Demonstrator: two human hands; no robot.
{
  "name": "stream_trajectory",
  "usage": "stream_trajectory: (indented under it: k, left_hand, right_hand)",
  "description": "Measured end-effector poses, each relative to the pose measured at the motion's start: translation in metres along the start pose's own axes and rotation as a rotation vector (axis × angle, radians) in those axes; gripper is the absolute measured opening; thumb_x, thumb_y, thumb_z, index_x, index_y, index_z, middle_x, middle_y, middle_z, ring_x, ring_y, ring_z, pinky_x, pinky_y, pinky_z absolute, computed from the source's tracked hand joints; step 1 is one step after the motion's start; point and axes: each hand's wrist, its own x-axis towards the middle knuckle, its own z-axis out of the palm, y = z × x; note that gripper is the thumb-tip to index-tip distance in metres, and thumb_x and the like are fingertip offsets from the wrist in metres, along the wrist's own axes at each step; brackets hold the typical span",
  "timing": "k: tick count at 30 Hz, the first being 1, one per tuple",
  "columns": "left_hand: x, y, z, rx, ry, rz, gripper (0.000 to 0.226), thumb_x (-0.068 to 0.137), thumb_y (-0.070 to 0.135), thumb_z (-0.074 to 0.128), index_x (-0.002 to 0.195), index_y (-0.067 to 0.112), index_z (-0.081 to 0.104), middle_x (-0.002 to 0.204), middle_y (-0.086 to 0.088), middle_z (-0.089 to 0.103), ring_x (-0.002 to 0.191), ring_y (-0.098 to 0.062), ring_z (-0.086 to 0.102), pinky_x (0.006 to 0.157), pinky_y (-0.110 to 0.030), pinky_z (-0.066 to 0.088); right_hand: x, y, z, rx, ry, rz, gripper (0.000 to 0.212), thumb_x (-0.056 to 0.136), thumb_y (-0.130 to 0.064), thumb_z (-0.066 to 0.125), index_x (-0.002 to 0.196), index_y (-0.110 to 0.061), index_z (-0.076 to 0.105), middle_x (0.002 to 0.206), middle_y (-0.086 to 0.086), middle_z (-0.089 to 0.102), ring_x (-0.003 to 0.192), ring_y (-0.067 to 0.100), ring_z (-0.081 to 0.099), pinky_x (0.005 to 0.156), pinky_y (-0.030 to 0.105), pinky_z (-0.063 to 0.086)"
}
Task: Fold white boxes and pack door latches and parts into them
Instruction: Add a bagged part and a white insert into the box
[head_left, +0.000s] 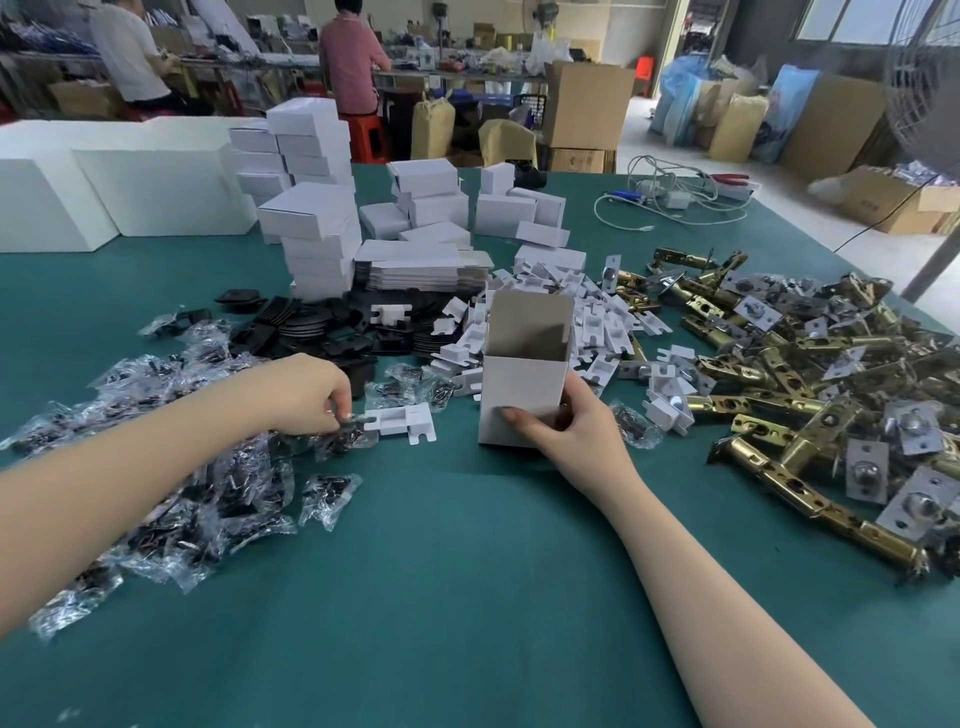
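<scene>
On my feed the table (467, 597) is packed: latches (810, 395) piled right, bags (171, 499) left. Box (522, 395) stands upright mid-table, top flap open, my right hand (571, 431) wrapped round its base. Left hand (311, 395) pinches one bag, fingertips curled together.

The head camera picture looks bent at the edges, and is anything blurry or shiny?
Head view: wide-angle bending curves the green table edges; the left hand is slightly smeared; clear screw bags glint; the window at upper right is washed out.
</scene>
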Motion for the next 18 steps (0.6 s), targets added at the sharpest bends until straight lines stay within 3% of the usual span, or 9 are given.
stream_trajectory:
  k: [2, 4, 10, 14, 16, 18]
  left_hand:
    - [-0.001, -0.005, -0.001, -0.029, 0.050, 0.000, 0.004, 0.091, 0.027, 0.063, 0.090, 0.030, 0.066, 0.089, 0.018, 0.063, 0.082, -0.004, 0.058, 0.072, -0.020, 0.044]
    - [-0.002, -0.012, -0.006, -0.108, 0.088, -0.008, 0.010, 0.092, 0.031, 0.062, 0.083, 0.030, 0.062, 0.089, 0.017, 0.063, 0.082, -0.003, 0.059, 0.072, -0.022, 0.044]
    - [-0.009, -0.022, -0.032, -0.791, 0.211, -0.076, 0.014, 0.094, 0.032, 0.061, 0.097, 0.019, 0.062, 0.099, 0.001, 0.064, 0.090, -0.016, 0.065, 0.077, -0.032, 0.056]
    - [-0.021, 0.013, -0.057, -1.164, 0.378, 0.064, 0.009, 0.095, 0.023, 0.060, 0.098, 0.015, 0.056, 0.100, -0.008, 0.067, 0.073, -0.012, 0.069, 0.062, -0.025, 0.060]
    - [-0.024, 0.039, -0.069, -1.214, 0.515, 0.180, 0.005, 0.096, 0.017, 0.060, 0.096, 0.016, 0.055, 0.101, -0.007, 0.069, 0.070, -0.009, 0.068, 0.059, -0.021, 0.057]
    - [-0.026, 0.065, -0.079, -1.142, 0.626, 0.341, 0.009, 0.096, 0.011, 0.060, 0.093, 0.018, 0.056, 0.098, 0.000, 0.070, 0.075, -0.005, 0.069, 0.066, -0.019, 0.057]
  right_hand:
    - [0.000, 0.000, 0.000, 0.004, -0.004, 0.003, 0.046, 0.072, -0.055, 0.077, 0.112, -0.040, 0.060, 0.097, -0.023, 0.069, 0.086, 0.011, 0.064, 0.078, 0.034, 0.056]
    - [0.001, 0.000, 0.000, 0.009, -0.005, 0.013, 0.046, 0.072, -0.055, 0.078, 0.111, -0.039, 0.060, 0.097, -0.020, 0.069, 0.087, 0.013, 0.064, 0.079, 0.036, 0.057]
    - [0.001, 0.001, 0.000, -0.005, 0.003, 0.027, 0.045, 0.070, -0.057, 0.076, 0.108, -0.038, 0.061, 0.095, -0.017, 0.070, 0.084, 0.011, 0.064, 0.079, 0.034, 0.056]
    - [0.003, 0.000, 0.001, -0.027, 0.007, 0.043, 0.040, 0.073, -0.054, 0.077, 0.106, -0.039, 0.060, 0.093, -0.013, 0.070, 0.078, 0.009, 0.062, 0.074, 0.030, 0.054]
    - [0.003, -0.001, 0.000, -0.040, 0.012, 0.042, 0.038, 0.074, -0.053, 0.077, 0.105, -0.039, 0.060, 0.092, -0.014, 0.069, 0.074, 0.006, 0.059, 0.071, 0.026, 0.052]
    - [0.002, -0.002, 0.000, -0.047, 0.012, 0.040, 0.039, 0.075, -0.052, 0.077, 0.107, -0.038, 0.060, 0.093, -0.014, 0.069, 0.074, 0.005, 0.058, 0.071, 0.026, 0.051]
